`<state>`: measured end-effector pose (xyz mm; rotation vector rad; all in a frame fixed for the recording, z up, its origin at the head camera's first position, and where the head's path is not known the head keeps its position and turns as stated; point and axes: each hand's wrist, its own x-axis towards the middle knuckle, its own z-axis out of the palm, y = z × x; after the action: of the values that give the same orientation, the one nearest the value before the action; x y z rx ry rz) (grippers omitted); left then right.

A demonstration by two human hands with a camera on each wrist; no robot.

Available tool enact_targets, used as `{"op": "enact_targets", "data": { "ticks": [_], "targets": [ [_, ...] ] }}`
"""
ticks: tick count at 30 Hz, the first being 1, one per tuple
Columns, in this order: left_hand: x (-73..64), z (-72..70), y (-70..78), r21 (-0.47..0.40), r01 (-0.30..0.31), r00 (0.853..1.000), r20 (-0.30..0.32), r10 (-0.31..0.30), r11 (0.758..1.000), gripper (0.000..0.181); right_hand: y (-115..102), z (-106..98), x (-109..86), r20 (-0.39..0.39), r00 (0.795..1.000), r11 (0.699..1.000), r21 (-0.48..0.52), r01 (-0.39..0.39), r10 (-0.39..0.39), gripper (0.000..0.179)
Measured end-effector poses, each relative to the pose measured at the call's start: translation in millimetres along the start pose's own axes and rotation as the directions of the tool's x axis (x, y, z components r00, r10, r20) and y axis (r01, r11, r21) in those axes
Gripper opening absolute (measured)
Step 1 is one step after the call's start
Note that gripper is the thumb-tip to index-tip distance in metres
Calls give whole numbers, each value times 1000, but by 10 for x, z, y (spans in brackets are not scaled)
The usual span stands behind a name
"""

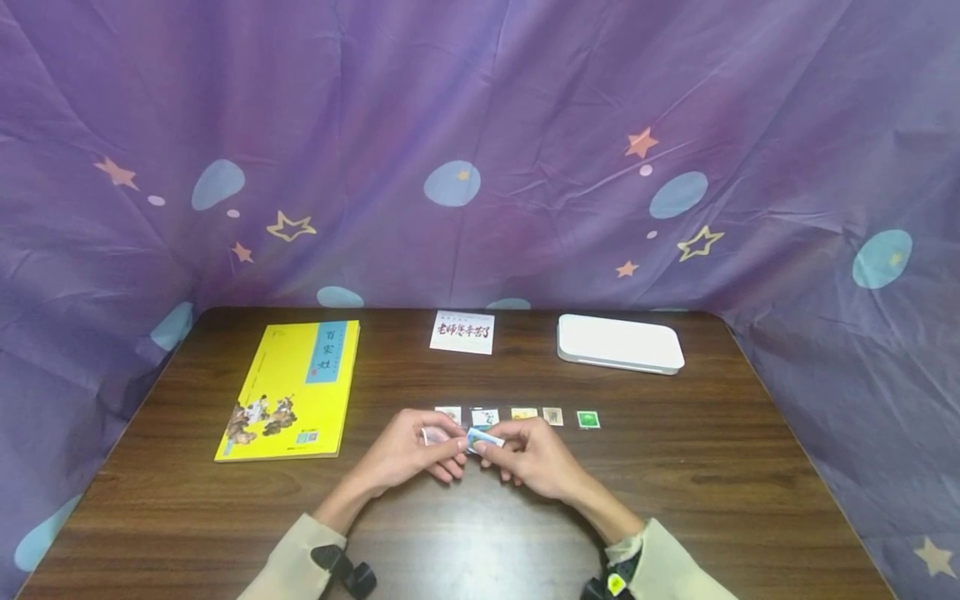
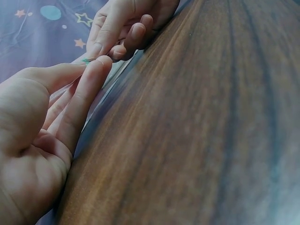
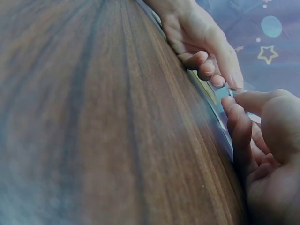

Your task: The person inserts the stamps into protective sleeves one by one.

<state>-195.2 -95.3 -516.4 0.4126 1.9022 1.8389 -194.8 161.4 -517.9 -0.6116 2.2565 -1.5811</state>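
Observation:
My right hand (image 1: 536, 457) pinches a small blue-and-white stamp (image 1: 487, 438) between thumb and fingers, held up close over the table. From the other side my left hand (image 1: 412, 450) brings its thumb and forefinger together at the stamp's left edge. A small pale piece (image 1: 432, 436) shows in the loop of that thumb and forefinger. In the left wrist view a green corner (image 2: 87, 60) sticks out at the left fingertips. Just beyond the hands lies a row of several small stamps, among them a green stamp (image 1: 588, 419) and a brownish stamp (image 1: 552, 416).
A yellow book (image 1: 288, 417) lies to the left on the dark wooden table (image 1: 480, 542). Farther back are a white card with red writing (image 1: 462, 342) and, to its right, a flat white case (image 1: 620, 342). A purple curtain (image 1: 480, 100) hangs behind the table.

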Motion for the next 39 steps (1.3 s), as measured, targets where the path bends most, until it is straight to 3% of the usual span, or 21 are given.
{"op": "enact_targets", "data": {
  "ticks": [8,19,22,28,35,39],
  "targets": [
    [-2,-8,16,29,-1,1000,22,0,1000,23,17,-9,15,25,999,995,-96,28,-25,13],
    [-11,-35,24,134,-23,996,88,12,991,15,20,-22,22,71,996,991,-118,65,-57,14],
    [-7,-39,23,98,-17,997,79,9,995,18,18,-24,24,64,997,995,-84,45,-40,16],
    [6,-46,12,-33,7,1000,-2,-7,999,28,11,-23,23,8,1000,999,30,-15,15,25],
    [-16,-54,10,-41,-19,997,70,22,999,40,25,-27,25,-37,999,998,57,-35,37,27],
    [-4,-49,-5,-34,-21,998,63,24,999,36,27,-27,21,-41,998,996,74,-52,55,25]
  ]
}}
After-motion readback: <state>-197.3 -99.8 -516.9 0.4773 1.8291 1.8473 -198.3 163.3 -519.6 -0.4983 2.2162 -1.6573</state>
